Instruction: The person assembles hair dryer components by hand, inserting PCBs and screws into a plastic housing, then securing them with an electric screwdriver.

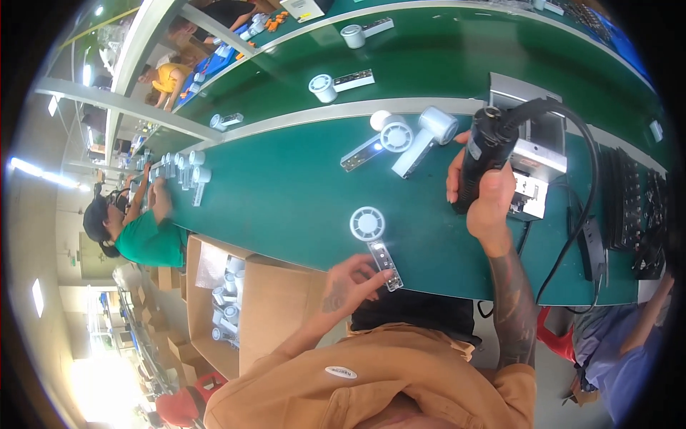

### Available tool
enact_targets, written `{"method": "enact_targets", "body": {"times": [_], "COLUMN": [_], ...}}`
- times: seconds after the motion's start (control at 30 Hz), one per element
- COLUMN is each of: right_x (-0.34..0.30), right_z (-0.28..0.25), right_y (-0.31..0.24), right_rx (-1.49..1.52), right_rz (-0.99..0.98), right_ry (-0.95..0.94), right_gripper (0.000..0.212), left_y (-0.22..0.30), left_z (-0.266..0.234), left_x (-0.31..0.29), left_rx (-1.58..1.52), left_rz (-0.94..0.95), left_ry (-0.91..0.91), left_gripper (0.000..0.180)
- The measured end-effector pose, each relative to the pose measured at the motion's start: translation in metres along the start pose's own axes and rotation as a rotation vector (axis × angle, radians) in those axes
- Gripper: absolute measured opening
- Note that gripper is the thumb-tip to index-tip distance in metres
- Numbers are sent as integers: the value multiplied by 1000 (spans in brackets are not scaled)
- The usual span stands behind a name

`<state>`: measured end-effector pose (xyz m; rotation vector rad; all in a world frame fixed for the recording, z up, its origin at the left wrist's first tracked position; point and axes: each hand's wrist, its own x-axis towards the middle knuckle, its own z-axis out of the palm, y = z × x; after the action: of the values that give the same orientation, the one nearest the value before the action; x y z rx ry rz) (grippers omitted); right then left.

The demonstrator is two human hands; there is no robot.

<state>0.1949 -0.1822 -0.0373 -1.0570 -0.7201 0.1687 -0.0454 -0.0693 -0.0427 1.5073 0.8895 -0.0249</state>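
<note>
My left hand (348, 286) is closed on the handle of a pale handheld fan (367, 225) near the table's front edge. The fan's round head points away from me, and its handle is uncovered, with small parts showing inside. Farther right, my right hand (493, 207) wraps round a black electric screwdriver (487, 150), whose thick cable loops to the right. The screwdriver is raised beside a metal box-shaped device (537, 156); its tip is hidden. Left of it lie another fan with an uncovered handle (363, 152) and a fan (437, 126) lying across the table.
Beyond a pale rail, a green conveyor belt (429, 61) carries several fans. An open carton (279, 314) with fans inside stands below the table's left front edge. A co-worker in green (150, 239) sits at left near several fans. Dark strips (622, 207) and a power strip (592, 247) lie right.
</note>
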Motion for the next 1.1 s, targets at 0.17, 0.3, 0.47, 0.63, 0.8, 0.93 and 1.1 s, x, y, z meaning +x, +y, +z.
{"method": "enact_targets", "body": {"times": [0.17, 0.3, 0.47, 0.63, 0.8, 0.93, 1.1], "right_x": [0, 1, 2, 0, -2, 6, 5], "right_z": [-1, -3, -8, -8, -11, -13, -11], "right_y": [-3, -3, 1, -3, -3, -8, -7], "right_rx": [-26, -26, -24, -19, -22, -42, 74], "right_rz": [0, -18, -23, 5, 63, 102, 145], "right_ry": [37, 7, -21, -11, -21, -168, -215], "right_gripper": [83, 79, 79, 74, 65, 62, 72], "left_y": [-10, 8, 50, 67, 57, 46, 40], "left_z": [-18, -36, -56, -53, -24, -3, 36], "left_x": [-3, 20, 52, 87, 83, 81, 91], "left_rx": [823, 1198, 1253, 1260, 1274, 1328, 1250], "left_rz": [644, 1463, 1473, 1792, 1672, 1654, 1761], "left_ry": [239, 44, -397, -723, -510, -200, -54], "left_gripper": [34, 31, 27, 34, 33, 34, 36]}}
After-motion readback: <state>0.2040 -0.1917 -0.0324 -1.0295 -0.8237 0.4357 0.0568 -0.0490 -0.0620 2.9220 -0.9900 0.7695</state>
